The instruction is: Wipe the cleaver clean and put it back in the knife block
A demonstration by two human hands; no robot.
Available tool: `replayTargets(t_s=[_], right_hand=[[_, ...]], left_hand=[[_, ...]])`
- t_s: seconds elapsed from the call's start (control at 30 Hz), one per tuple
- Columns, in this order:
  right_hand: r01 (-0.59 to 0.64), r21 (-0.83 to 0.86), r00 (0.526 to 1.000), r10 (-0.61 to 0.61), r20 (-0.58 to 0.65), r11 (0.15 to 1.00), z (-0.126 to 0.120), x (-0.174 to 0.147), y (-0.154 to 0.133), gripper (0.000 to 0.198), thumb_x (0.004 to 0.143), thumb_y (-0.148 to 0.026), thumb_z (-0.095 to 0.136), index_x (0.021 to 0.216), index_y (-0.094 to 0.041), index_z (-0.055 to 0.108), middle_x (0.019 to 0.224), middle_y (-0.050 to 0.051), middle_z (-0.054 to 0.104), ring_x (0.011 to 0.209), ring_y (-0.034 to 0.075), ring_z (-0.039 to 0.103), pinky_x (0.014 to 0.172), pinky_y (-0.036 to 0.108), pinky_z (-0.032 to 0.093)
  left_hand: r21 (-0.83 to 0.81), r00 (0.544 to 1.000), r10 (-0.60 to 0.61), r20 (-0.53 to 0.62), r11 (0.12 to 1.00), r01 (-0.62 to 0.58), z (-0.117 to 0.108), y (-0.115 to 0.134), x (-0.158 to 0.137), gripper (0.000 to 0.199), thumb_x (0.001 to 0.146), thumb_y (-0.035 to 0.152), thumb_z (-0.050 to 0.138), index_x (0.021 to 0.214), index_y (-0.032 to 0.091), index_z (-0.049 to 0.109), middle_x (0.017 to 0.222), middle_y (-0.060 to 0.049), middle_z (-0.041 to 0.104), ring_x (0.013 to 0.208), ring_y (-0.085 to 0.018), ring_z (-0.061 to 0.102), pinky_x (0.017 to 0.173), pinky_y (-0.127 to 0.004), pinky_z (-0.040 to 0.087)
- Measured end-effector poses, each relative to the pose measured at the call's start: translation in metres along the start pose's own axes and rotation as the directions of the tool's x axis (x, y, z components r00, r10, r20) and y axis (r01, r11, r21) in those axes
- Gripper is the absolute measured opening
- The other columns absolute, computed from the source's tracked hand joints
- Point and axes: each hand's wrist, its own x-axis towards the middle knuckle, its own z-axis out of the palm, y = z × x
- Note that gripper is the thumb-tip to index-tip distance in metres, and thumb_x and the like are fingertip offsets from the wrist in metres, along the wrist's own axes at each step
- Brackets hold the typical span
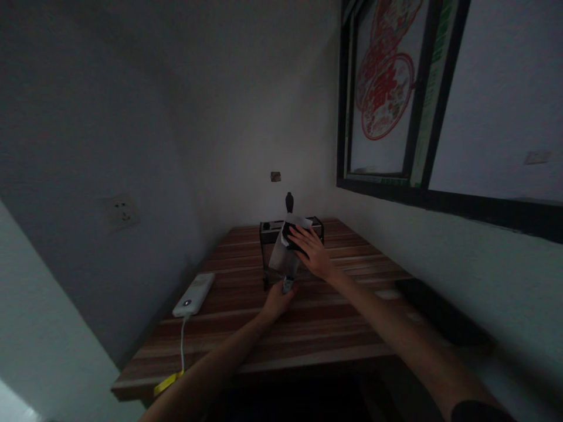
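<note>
My left hand, closed, grips the short handle of a flat pale tool that looks like a broad cleaver, tilted upward above the table. My right hand presses a black pad or cloth against its upper part, with the fingers long and close together. Whitish paper or cloth shows around the black piece; I cannot tell whether it is part of it. Just behind stands a dark-framed rack or box with a pale top. A black rounded handle rises above it; its lower end is hidden.
A wood-striped table runs to the wall. At left lies a white power bank with a white cable and yellow tag. A long black object lies at right. A socket and dark-framed window are on the walls.
</note>
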Motion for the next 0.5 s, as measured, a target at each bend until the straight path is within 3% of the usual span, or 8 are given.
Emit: replayTargets(t_s=[0.13,0.23,0.3,0.37,0.43,0.5], right_hand=[[0.279,0.048,0.943,-0.283,0.177,0.959,-0.007,-0.033,-0.008,0.046,0.088,-0.021,0.038,0.134,-0.017,0.034,0.139,0.007,0.039,0.134,0.018,0.021,0.109,0.048,0.018],[0.302,0.077,0.927,-0.311,0.209,0.950,-0.006,-0.062,-0.013,0.046,0.087,-0.019,0.039,0.133,-0.017,0.037,0.136,0.008,0.043,0.133,0.018,0.025,0.107,0.048,0.024],[0.249,0.099,0.943,-0.264,0.203,0.964,-0.004,-0.077,-0.013,0.045,0.087,-0.019,0.039,0.132,-0.018,0.037,0.134,0.008,0.046,0.131,0.018,0.029,0.105,0.048,0.027],[0.117,0.118,0.979,-0.135,0.156,0.986,-0.003,-0.085,-0.011,0.043,0.088,-0.021,0.039,0.130,-0.019,0.040,0.131,0.008,0.049,0.128,0.018,0.035,0.104,0.047,0.031],[-0.047,0.150,0.997,0.037,0.068,0.988,-0.001,-0.088,-0.008,0.038,0.089,-0.023,0.039,0.126,-0.021,0.044,0.127,0.008,0.052,0.122,0.019,0.041,0.101,0.045,0.035],[-0.163,0.182,0.986,0.167,-0.006,0.970,0.001,-0.089,-0.005,0.034,0.089,-0.024,0.039,0.121,-0.022,0.048,0.120,0.008,0.057,0.116,0.019,0.046,0.097,0.043,0.039]], left_hand=[[-0.079,1.000,-0.019,0.004,0.997,0.019,0.001,0.000,-0.001,0.018,0.071,0.028,0.053,0.079,0.012,0.057,0.058,0.002,0.053,0.050,-0.009,0.044,0.048,-0.019,0.037],[-0.064,1.000,0.015,0.011,0.998,-0.015,-0.003,0.006,-0.004,0.020,0.067,0.023,0.056,0.083,0.012,0.061,0.065,-0.001,0.061,0.062,-0.014,0.055,0.058,-0.023,0.044],[-0.023,0.995,0.096,0.004,0.995,-0.096,-0.007,0.011,-0.007,0.024,0.064,0.020,0.057,0.086,0.013,0.063,0.076,-0.003,0.065,0.076,-0.017,0.058,0.070,-0.025,0.046],[0.050,0.991,0.135,-0.023,0.990,-0.134,-0.010,0.014,-0.008,0.023,0.065,0.018,0.054,0.086,0.013,0.063,0.080,-0.003,0.066,0.079,-0.017,0.058,0.074,-0.025,0.045],[0.139,0.990,0.126,-0.062,0.983,-0.117,-0.011,0.014,-0.009,0.018,0.066,0.016,0.050,0.080,0.012,0.062,0.074,-0.001,0.064,0.071,-0.015,0.056,0.068,-0.023,0.044],[0.214,0.988,0.119,-0.096,0.972,-0.096,-0.012,0.012,-0.010,0.013,0.066,0.016,0.049,0.073,0.012,0.059,0.065,0.001,0.059,0.063,-0.013,0.053,0.061,-0.021,0.042]])
